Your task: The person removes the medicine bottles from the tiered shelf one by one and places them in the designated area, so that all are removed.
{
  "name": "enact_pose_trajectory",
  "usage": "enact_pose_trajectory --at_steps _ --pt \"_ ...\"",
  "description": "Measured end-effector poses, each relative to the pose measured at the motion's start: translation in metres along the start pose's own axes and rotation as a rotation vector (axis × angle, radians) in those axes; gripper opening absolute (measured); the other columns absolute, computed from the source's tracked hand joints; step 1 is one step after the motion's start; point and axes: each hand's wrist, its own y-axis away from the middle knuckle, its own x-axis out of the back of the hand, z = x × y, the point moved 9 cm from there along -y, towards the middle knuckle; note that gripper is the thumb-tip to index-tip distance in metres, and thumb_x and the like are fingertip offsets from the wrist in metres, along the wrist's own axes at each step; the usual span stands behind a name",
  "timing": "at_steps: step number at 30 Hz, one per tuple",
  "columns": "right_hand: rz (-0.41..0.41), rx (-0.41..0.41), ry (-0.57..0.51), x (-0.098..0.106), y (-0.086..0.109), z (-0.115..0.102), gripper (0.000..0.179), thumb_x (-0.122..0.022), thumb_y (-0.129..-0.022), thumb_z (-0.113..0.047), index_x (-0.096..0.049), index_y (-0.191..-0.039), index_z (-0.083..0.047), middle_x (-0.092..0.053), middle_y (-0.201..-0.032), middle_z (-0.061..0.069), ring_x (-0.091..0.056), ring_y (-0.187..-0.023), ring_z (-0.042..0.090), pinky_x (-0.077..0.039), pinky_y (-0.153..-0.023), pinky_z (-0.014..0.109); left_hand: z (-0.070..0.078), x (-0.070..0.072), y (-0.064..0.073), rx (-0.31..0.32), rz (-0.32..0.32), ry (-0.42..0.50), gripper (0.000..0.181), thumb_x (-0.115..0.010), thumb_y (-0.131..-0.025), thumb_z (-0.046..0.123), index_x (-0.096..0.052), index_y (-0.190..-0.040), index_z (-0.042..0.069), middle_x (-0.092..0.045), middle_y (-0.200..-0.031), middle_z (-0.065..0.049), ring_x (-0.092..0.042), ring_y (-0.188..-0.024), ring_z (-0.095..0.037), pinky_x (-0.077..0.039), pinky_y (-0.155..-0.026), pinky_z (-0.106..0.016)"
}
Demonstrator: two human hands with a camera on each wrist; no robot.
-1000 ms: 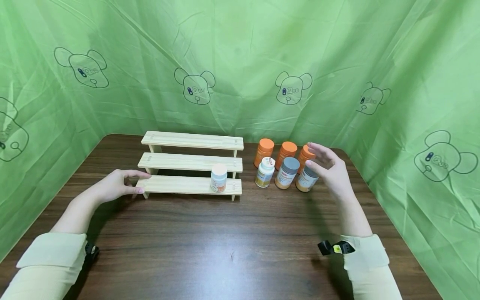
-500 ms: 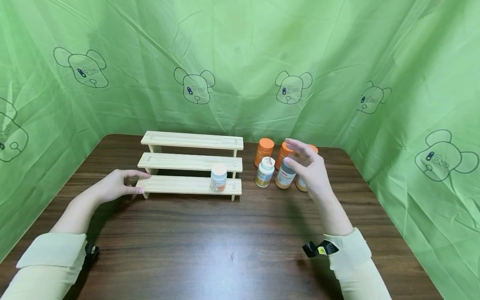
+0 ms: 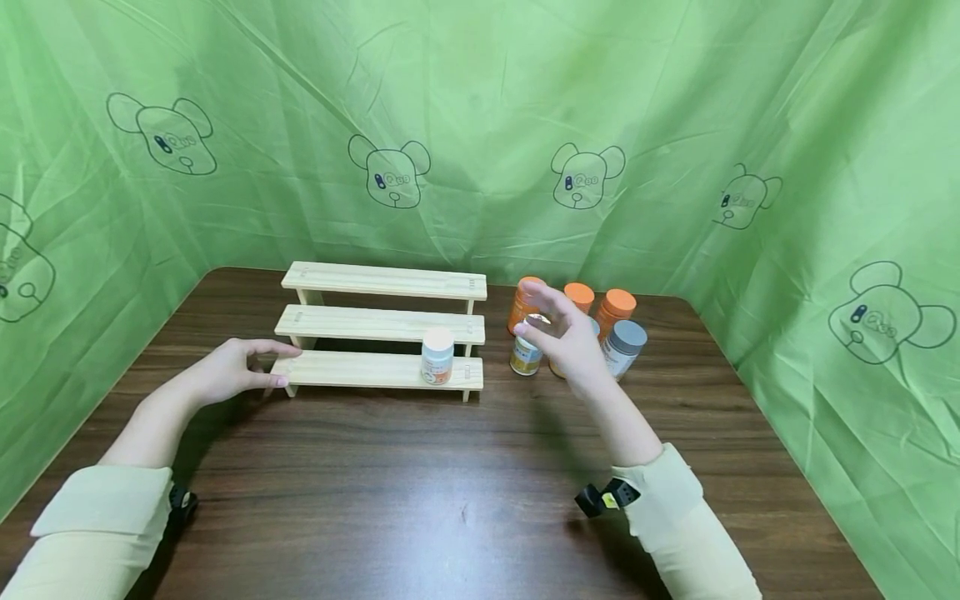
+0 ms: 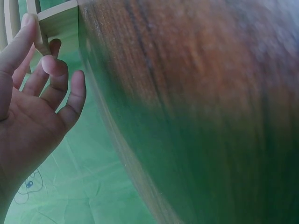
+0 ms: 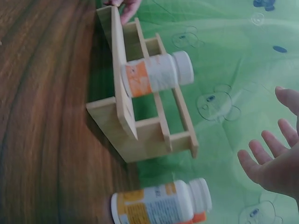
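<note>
At the left end of a three-tier wooden display shelf (image 3: pixel 360 369), my left hand (image 3: pixel 228 371) pinches the lowest step, thumb in front and index finger on top. Near the right end of that step stands a white bottle (image 3: pixel 437 358) with an orange-and-white label. My right hand (image 3: pixel 573 337), fingers spread and holding nothing, hovers over a white-capped bottle (image 3: pixel 527 358) with a yellow label. In the right wrist view this hand (image 5: pixel 280 163) is apart from the yellow-labelled bottle (image 5: pixel 159 203). One grey-capped bottle (image 3: pixel 624 346) shows on the right; another is mostly hidden behind the right hand.
Three orange bottles (image 3: pixel 617 307) form the back row on the right, one partly covered by the right hand's fingers. Green cloth (image 3: pixel 480 108) with bear outlines hangs behind and beside the dark wooden table (image 3: pixel 420 483).
My right hand has moved left, from above the rightmost grey-capped bottle to above the white-capped, yellow-labelled one. The left hand, the shelf and the bottles have stayed in place.
</note>
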Motion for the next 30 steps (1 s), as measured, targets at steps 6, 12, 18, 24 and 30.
enact_pose_trajectory --at_steps 6,12,18,24,30 --pt "-0.062 -0.015 0.07 -0.026 0.0 -0.01 0.057 -0.07 -0.083 -0.003 -0.048 -0.136 -0.005 -0.051 -0.137 0.01 -0.044 -0.128 0.031 -0.036 -0.102 0.051 0.0 0.001 0.0 -0.003 0.001 -0.005 0.053 -0.074 -0.081 0.034 -0.059 -0.127 0.014 -0.061 -0.065 -0.004 -0.052 -0.058 -0.011 -0.04 -0.059 -0.026" --pt "-0.097 -0.034 0.067 -0.046 -0.003 -0.007 0.059 -0.068 -0.083 0.001 -0.045 -0.137 -0.002 -0.048 -0.137 0.018 -0.042 -0.128 0.036 -0.035 -0.102 0.053 0.0 0.0 0.0 -0.004 -0.002 -0.002 0.054 -0.074 -0.081 0.035 -0.059 -0.128 0.013 -0.061 -0.064 -0.004 -0.051 -0.056 -0.009 -0.04 -0.059 -0.026" --pt "-0.133 -0.041 0.02 -0.064 -0.008 0.002 0.059 -0.067 -0.084 0.001 -0.043 -0.138 -0.001 -0.043 -0.14 0.021 -0.04 -0.13 0.037 -0.033 -0.103 0.054 -0.001 0.0 -0.001 -0.013 0.002 -0.001 0.052 -0.074 -0.081 0.033 -0.059 -0.127 0.014 -0.061 -0.063 -0.004 -0.052 -0.056 -0.012 -0.039 -0.058 -0.026" --pt "-0.155 -0.076 -0.018 -0.079 -0.011 0.013 0.058 -0.067 -0.085 -0.001 -0.044 -0.138 -0.001 -0.043 -0.142 0.017 -0.039 -0.131 0.033 -0.031 -0.105 0.053 -0.002 0.0 0.0 -0.008 0.003 -0.009 0.054 -0.073 -0.081 0.036 -0.059 -0.127 0.015 -0.061 -0.065 -0.004 -0.05 -0.057 -0.009 -0.04 -0.058 -0.026" --pt "-0.159 -0.082 -0.033 -0.09 -0.016 0.037 0.056 -0.069 -0.083 -0.002 -0.048 -0.136 -0.006 -0.047 -0.14 0.009 -0.04 -0.131 0.032 -0.033 -0.105 0.052 -0.002 0.0 0.0 -0.007 0.001 -0.009 0.054 -0.073 -0.081 0.037 -0.058 -0.128 0.014 -0.061 -0.066 -0.004 -0.05 -0.057 -0.008 -0.039 -0.059 -0.026"
